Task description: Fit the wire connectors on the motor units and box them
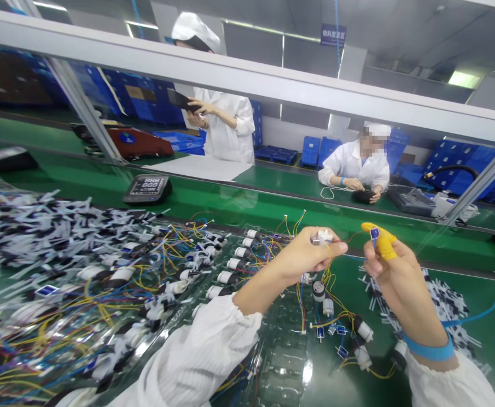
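Observation:
My left hand (305, 255) is raised over the green bench, fingers closed on a small white plastic part (322, 236) from which yellow wires (330, 282) hang down. My right hand (394, 270) is held up beside it, a yellow finger cot (382, 240) on one finger, pinching a tiny blue and white square component (374, 232). A blue wrist strap (429, 349) circles my right wrist. The two hands are a short gap apart.
A clear tray (281, 350) holds small cylindrical motors (234, 263) with coloured wires. A large heap of wired parts (61, 271) fills the left. White tubing pieces (446, 305) lie at right. Across the bench a standing person (222, 121) and a seated person (355, 164) work; a digital scale (148, 187) sits nearby.

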### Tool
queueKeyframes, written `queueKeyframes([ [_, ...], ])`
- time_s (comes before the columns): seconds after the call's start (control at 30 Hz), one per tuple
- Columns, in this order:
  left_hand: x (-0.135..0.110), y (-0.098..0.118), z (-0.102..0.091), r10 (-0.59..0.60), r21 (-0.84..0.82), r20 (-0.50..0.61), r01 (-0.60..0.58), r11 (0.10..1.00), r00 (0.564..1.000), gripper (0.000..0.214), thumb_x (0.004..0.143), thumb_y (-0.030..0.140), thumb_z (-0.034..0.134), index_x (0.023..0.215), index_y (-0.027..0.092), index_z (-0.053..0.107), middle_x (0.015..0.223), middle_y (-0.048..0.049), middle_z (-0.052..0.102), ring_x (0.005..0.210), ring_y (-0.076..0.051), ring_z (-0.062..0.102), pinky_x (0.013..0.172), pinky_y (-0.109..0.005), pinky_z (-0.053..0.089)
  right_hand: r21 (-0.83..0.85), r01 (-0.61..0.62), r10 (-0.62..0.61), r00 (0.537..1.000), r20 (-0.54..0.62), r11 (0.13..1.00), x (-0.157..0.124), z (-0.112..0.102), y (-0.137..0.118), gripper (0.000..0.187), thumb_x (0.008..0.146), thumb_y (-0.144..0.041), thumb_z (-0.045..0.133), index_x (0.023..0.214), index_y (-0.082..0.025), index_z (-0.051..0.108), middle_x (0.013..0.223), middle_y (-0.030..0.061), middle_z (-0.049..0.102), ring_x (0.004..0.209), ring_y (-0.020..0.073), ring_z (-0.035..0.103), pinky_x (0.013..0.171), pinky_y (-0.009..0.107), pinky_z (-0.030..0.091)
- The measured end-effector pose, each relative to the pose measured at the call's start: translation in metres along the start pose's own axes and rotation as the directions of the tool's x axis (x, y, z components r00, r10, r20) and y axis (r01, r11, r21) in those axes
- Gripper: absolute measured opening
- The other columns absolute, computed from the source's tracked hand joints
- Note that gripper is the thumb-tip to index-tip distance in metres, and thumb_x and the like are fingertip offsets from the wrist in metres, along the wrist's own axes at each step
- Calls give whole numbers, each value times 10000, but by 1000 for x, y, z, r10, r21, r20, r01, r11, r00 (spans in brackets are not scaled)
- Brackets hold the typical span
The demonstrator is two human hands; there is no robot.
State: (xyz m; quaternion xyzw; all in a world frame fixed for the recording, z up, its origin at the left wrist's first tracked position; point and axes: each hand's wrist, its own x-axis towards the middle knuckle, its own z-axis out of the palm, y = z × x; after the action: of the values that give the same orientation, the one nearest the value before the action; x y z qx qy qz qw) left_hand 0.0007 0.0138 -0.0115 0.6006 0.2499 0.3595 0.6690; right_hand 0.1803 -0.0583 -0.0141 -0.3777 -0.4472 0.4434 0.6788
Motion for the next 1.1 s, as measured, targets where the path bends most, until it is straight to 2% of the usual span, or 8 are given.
queueKeyframes([
  [0.1, 0, -3, -1, 9, 18, 35, -10, 1000, 999, 350, 719, 404, 888, 766, 173, 630, 494, 91, 469, 424, -54, 393, 419, -174, 272, 21, 19, -18, 999, -43, 1000, 0, -3, 0, 367, 803, -471, 897, 1050, -246, 746, 770, -8, 637, 528, 88, 417, 452, 221, 352],
  [0.2, 1, -4, -1, 17, 28, 49, -18, 999, 999, 354, 727, 414, 886, 765, 171, 631, 508, 92, 465, 429, -52, 395, 422, -172, 282, 5, 66, -65, 995, -79, 998, 1, -6, -1, 320, 853, -419, 856, 1117, -287, 730, 875, 0, 658, 565, 99, 446, 463, 226, 366],
  [0.33, 1, -5, -2, 22, 35, 48, -23, 999, 999, 356, 731, 419, 884, 773, 171, 632, 519, 91, 461, 437, -54, 402, 419, -168, 286, -39, 107, -111, 989, -99, 993, 2, -8, -4, 334, 872, -421, 832, 1170, -324, 716, 970, 13, 687, 617, 117, 493, 468, 223, 384],
  [0.5, 1, -7, -3, 28, 50, 51, -30, 998, 998, 320, 760, 391, 863, 795, 170, 633, 530, 88, 471, 440, -49, 395, 416, -158, 293, -38, 125, -128, 984, -122, 991, 3, -8, -4, 315, 842, -362, 861, 1135, -325, 750, 1087, 28, 717, 675, 117, 531, 479, 210, 402],
  [0.87, 2, -5, -5, 44, 94, 30, -47, 995, 999, 337, 748, 407, 859, 790, 169, 624, 545, 70, 500, 445, -58, 431, 410, -159, 303, 17, 101, -99, 991, -89, 995, 1, -9, -5, 249, 796, -335, 900, 1020, -277, 807, 922, 19, 721, 567, 80, 457, 474, 200, 392],
  [1.1, 2, -4, -4, 34, 79, 26, -36, 996, 999, 361, 721, 425, 872, 767, 169, 621, 526, 82, 478, 441, -58, 427, 413, -162, 304, 25, 83, -81, 994, -78, 996, 2, -10, -4, 289, 768, -355, 925, 1016, -248, 823, 829, 21, 711, 534, 59, 449, 470, 173, 383],
])
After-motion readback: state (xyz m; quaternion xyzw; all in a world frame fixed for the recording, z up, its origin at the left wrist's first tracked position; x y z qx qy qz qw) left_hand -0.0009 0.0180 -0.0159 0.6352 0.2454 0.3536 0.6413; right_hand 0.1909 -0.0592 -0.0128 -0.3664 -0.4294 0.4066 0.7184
